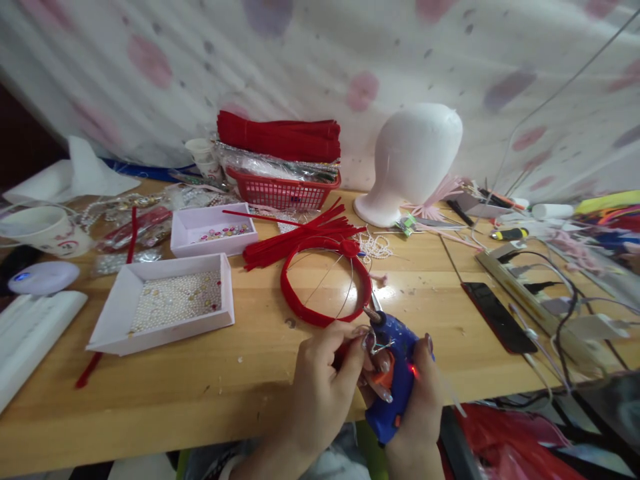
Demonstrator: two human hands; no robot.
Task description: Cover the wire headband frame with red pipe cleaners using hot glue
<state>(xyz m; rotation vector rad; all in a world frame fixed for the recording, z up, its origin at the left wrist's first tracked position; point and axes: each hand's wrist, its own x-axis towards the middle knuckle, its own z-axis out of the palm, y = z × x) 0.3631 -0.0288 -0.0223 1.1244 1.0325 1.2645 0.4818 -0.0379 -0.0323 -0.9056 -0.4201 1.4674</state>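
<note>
My right hand (417,407) is wrapped around a blue hot glue gun (400,347) with an orange trigger and a lit red light. The gun's nozzle points up and left, close to the rim of a red fuzzy ring (293,297) lying on the table. Thin wires cross the ring, and a round red piece (349,249) sits on its far edge. Left of the gun, my left hand (323,373) is closed in a pinch on a small red piece with silvery wire; my fingers cover most of it. Both hands are nearly touching.
Two white boxes hold pearl beads (175,297) and coloured gems (225,232). Red pipe cleaners (295,240) lie behind the ring. Further back stand a red basket (285,190) and a white foam head (415,160). A phone (500,317) and a power strip (530,293) with cables lie right.
</note>
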